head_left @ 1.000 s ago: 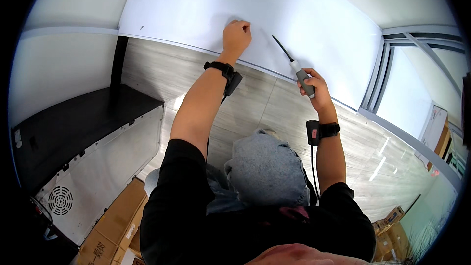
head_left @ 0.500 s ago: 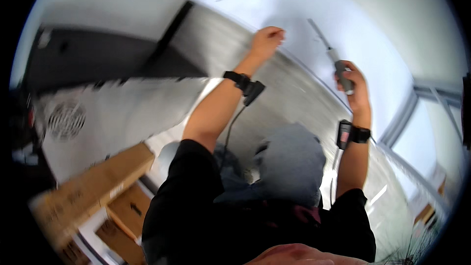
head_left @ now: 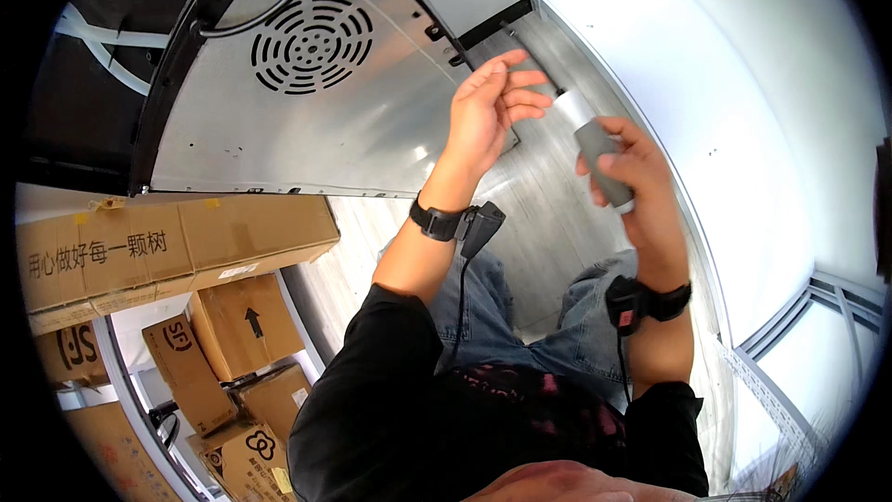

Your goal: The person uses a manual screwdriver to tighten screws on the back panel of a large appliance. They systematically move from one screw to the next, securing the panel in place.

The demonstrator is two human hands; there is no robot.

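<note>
My right hand (head_left: 641, 172) is wrapped round the grey handle of a screwdriver (head_left: 595, 138). The tool has a white collar and a long dark shaft that points up and left, away from me. Close by the shaft, my left hand (head_left: 481, 116) is raised with its fingers apart, and I see nothing in it. Left of that hand is a large metal panel (head_left: 362, 135) with a round slotted vent (head_left: 313, 45) and small black fittings along its edge. The screwdriver's tip appears apart from the panel.
Black strap bands with small boxes and cables sit on both wrists. Cardboard boxes (head_left: 246, 325) are stacked on a rack at lower left, below a long carton (head_left: 214, 237). A white board (head_left: 715, 130) runs along the right. A black cable (head_left: 279, 14) loops over the panel's top.
The view has swung left, bringing the vented panel nearer the middle. My hands are closer together, and my left fingers have spread. The screwdriver stays in my right hand.
</note>
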